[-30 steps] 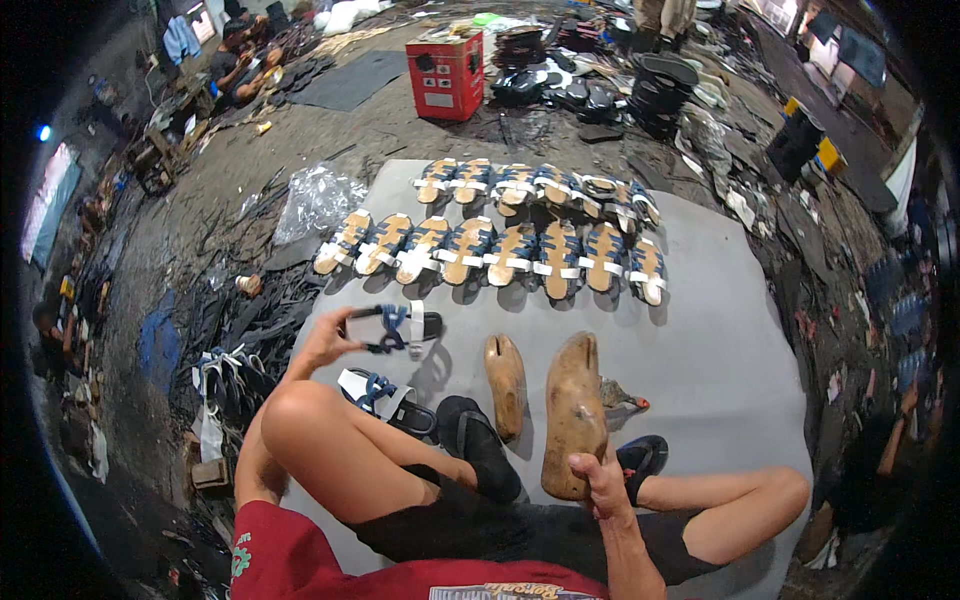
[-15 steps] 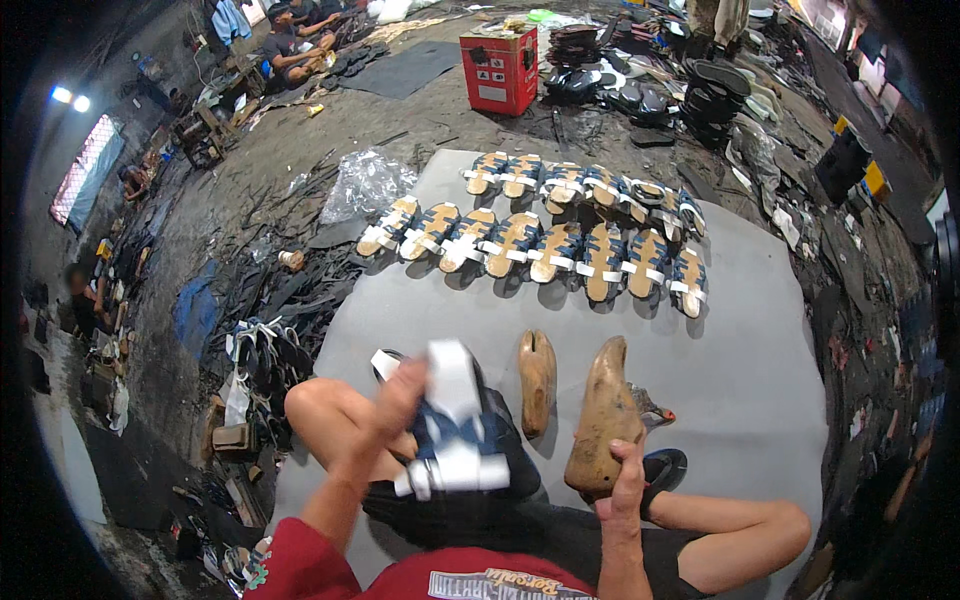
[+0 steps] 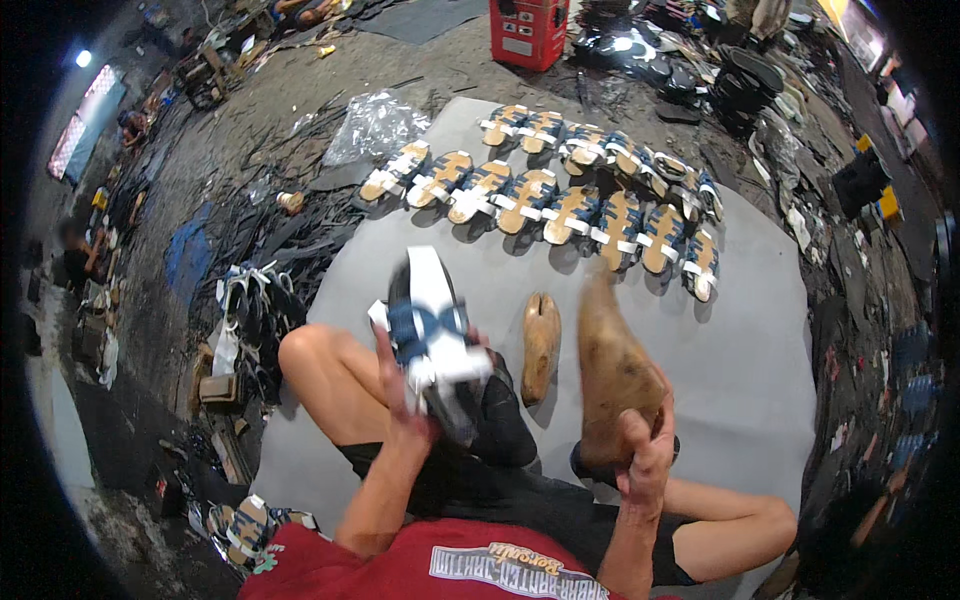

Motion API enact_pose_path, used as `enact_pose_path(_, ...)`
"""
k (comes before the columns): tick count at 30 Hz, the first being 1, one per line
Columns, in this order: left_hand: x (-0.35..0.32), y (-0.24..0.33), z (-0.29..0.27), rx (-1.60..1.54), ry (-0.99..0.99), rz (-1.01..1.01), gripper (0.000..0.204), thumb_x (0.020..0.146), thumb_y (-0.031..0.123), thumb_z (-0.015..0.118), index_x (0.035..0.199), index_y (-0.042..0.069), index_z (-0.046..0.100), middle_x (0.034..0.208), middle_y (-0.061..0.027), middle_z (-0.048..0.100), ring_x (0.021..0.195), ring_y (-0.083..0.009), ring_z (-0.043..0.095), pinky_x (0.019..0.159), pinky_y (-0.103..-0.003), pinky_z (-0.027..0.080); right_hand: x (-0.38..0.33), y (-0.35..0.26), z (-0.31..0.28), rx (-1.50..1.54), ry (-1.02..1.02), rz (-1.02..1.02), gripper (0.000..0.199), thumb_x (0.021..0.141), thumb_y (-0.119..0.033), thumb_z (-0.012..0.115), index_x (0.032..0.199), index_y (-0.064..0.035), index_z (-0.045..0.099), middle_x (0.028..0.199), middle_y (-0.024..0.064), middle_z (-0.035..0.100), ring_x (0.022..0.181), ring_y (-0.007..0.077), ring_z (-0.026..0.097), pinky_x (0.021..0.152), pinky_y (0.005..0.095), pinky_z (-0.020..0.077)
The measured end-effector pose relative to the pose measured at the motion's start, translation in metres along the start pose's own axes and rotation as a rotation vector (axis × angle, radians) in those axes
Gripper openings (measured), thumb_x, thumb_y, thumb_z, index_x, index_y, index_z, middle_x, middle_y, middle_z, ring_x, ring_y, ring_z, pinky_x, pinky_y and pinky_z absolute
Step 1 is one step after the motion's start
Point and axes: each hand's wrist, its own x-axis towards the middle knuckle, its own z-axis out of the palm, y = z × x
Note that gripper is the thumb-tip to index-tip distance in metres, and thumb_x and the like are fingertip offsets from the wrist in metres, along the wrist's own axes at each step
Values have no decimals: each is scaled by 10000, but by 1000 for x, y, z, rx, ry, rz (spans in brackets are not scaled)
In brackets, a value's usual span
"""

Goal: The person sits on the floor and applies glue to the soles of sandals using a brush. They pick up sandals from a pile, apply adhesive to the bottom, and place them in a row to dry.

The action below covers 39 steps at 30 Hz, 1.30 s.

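My left hand (image 3: 405, 400) grips a sandal (image 3: 430, 322) with a dark sole, blue straps and white strips, held tilted over my bent left leg. In my right hand (image 3: 645, 435) is a brown wooden shoe last (image 3: 612, 365), heel in the palm and toe pointing away from me. The last is lifted above the mat and slightly blurred. A second wooden last (image 3: 541, 345), with a notch at its far end, lies on the grey mat (image 3: 400, 272) between my hands. Something dark and rounded (image 3: 588, 465) is partly hidden beneath the held last.
Two rows of sandals with tan insoles (image 3: 522, 203) lie across the mat's far part. Crumpled clear plastic (image 3: 375, 130) and dark scraps surround the mat. A red box (image 3: 530, 35) and stacked soles (image 3: 748, 85) stand beyond. More footwear (image 3: 262, 310) is piled at left.
My left hand has shifted its grip to the sandal's near end, and the sandal has turned more lengthwise. The wooden last has risen in my right hand. The view has tilted downward.
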Motion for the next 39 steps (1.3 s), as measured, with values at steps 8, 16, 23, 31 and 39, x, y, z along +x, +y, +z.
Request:
enact_pose_path(8, 39, 11, 53, 232, -194, 154, 855, 1075, 675, 374, 1532, -46, 431, 1453, -265, 585, 1237, -345, 671, 1053, -490, 575, -28, -18, 66, -595, -344, -133, 620, 891, -119, 836, 1469, -54, 620, 1255, 157, 705, 1159, 252, 687, 1036, 344, 512)
enact_pose_path(16, -29, -15, 14, 350, 72, 91, 751, 1072, 570, 365, 1516, -25, 472, 1475, -223, 590, 1240, -319, 651, 1095, -463, 525, -7, 40, 118, -608, -305, -454, 767, 848, -67, 797, 1543, -15, 478, 1504, 240, 483, 1419, 339, 473, 1180, 446, 399)
enact_pose_path(23, -53, -5, 0, 252, 350, 315, 422, 1074, 395, 533, 1336, 83, 646, 1257, -51, 691, 1132, -179, 663, 1021, -375, 542, 9, 66, 151, -578, -597, -236, 630, 857, -73, 741, 1463, -67, 571, 1497, 237, 589, 1351, 354, 616, 1136, 423, 473)
enact_pose_path(31, -38, -2, -28, 197, 358, 304, 418, 1076, 378, 596, 1357, 70, 623, 1231, -47, 703, 1121, -173, 691, 1000, -352, 560, 40, 94, 179, -491, -416, -96, 311, 988, -85, 655, 1288, -36, 719, 1104, 94, 758, 970, 133, 695, 867, 300, 564)
enact_pose_path(39, -49, -10, -16, 715, 267, 498, 533, 1049, 402, 562, 1446, 46, 538, 1480, -174, 571, 1178, -281, 667, 1041, -437, 536, 49, 100, 140, -41, -349, 98, 414, 1042, -179, 665, 1424, -72, 546, 1157, 83, 714, 1033, 118, 667, 927, 279, 538)
